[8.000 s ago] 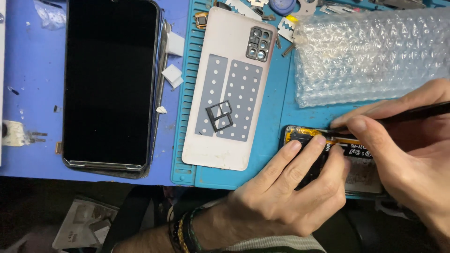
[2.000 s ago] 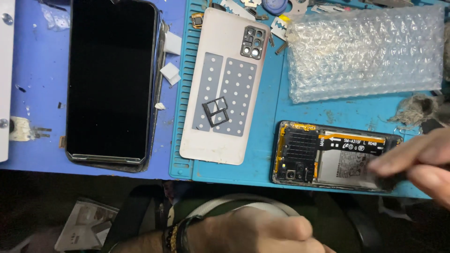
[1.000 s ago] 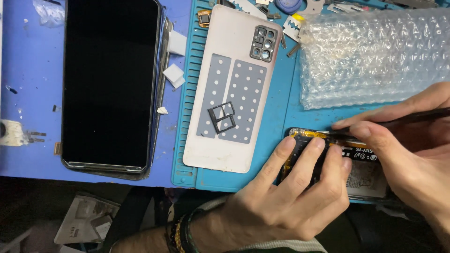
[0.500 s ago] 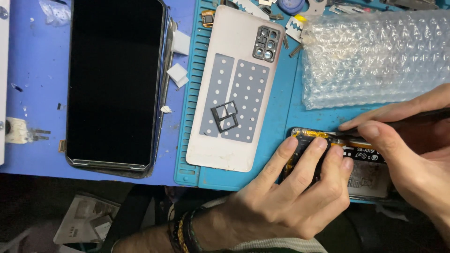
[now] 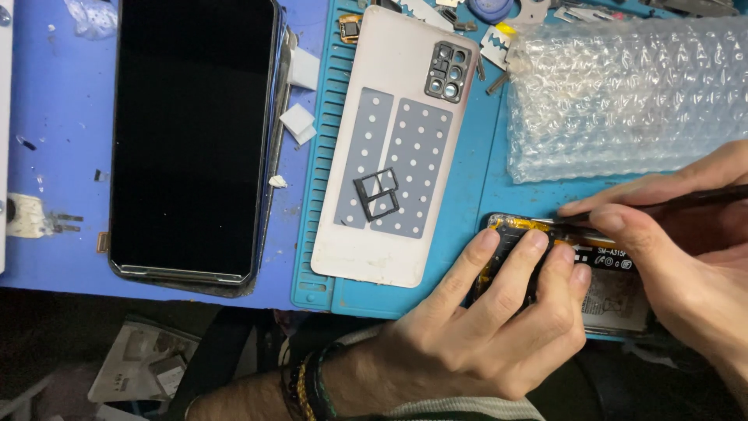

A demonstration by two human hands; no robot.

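Left hand (image 5: 475,343): absent from the opened phone (image 5: 576,273) two seconds ago, now laid over its left end near the mat's front edge. Right hand (image 5: 686,257): back over the phone, thin dark tool (image 5: 662,206) pinched, tip at the phone's upper edge.

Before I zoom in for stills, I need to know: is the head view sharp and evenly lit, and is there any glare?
Head view: sharp and evenly lit over the mat, only soft shadows under the left hand and right hand; mild glare on the bubble wrap; the black screen shows no detail; the floor below the bench is dim.
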